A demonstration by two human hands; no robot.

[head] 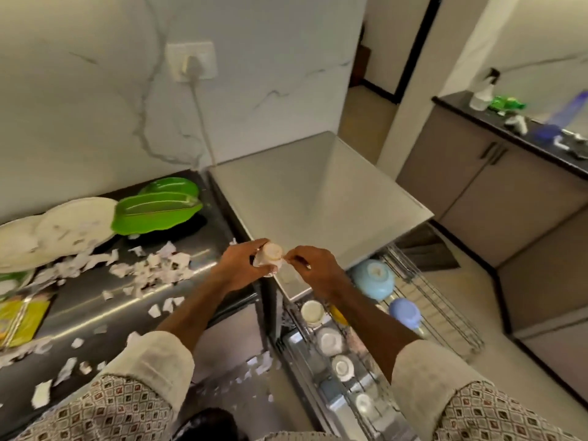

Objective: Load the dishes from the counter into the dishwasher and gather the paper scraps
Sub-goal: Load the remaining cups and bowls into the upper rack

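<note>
My left hand (241,262) grips a small pale cup (272,253) above the gap between counter and dishwasher. My right hand (313,267) pinches at the cup's right side, fingers closed on its edge or a scrap there. Below, the pulled-out wire rack (445,310) of the dishwasher holds a light blue bowl (373,279), a blue cup (405,311) and several white cups (329,340). White paper scraps (149,268) litter the steel counter (95,313). Two green leaf-shaped plates (156,210) and white plates (73,227) lie at the counter's back left.
The dishwasher's flat steel top (286,192) stands by the marble wall, with a plugged cord (203,122) behind it. A yellow packet (22,316) lies at the counter's left edge. More scraps lie on the floor (251,374). A dark countertop with bottles (509,113) is at the far right.
</note>
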